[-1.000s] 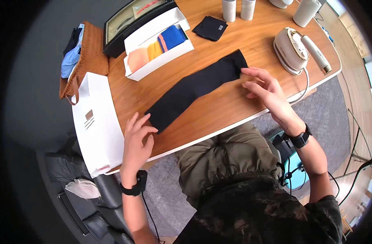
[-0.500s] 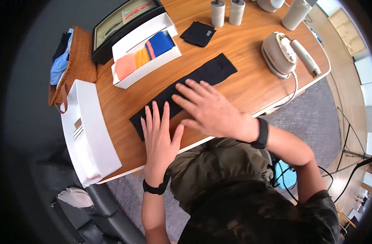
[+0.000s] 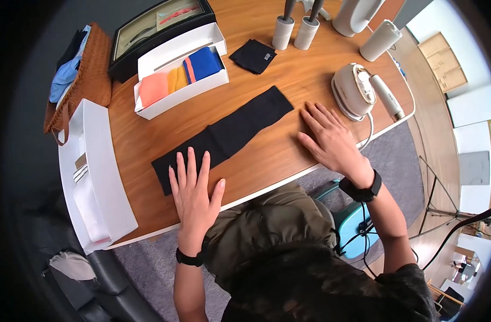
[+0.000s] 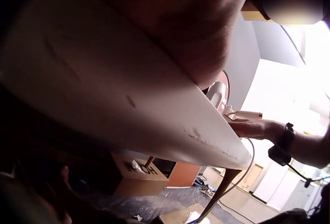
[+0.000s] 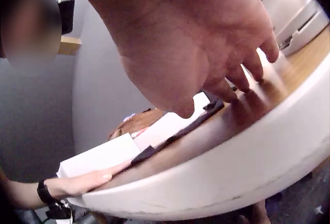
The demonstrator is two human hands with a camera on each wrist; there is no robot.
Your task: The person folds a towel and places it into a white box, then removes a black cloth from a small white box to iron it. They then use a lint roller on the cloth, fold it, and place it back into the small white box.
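A long black cloth (image 3: 229, 131) lies flat and slantwise on the wooden table (image 3: 256, 172). My left hand (image 3: 194, 198) rests at its lower left part, fingers straight, the fingertips on the cloth. Just beyond the cloth's right end, my right hand (image 3: 334, 142) is spread palm down at the table, holding nothing. In the right wrist view the right hand (image 5: 206, 48) has its fingers extended toward the tabletop, with the cloth (image 5: 175, 137) behind.
An open white box (image 3: 186, 94) holds folded colourful cloths. Around it are a black case (image 3: 149, 40), a woven basket (image 3: 87, 78), a long white box (image 3: 98, 172) and a folded black cloth (image 3: 252, 56). A white iron-like appliance (image 3: 352, 91) and white cylinders (image 3: 380, 40) stand at the right.
The right hand, off to the right a second ago, came over the cloth's middle and has moved back right, past its end. The left hand moved from the cloth's left end onto it.
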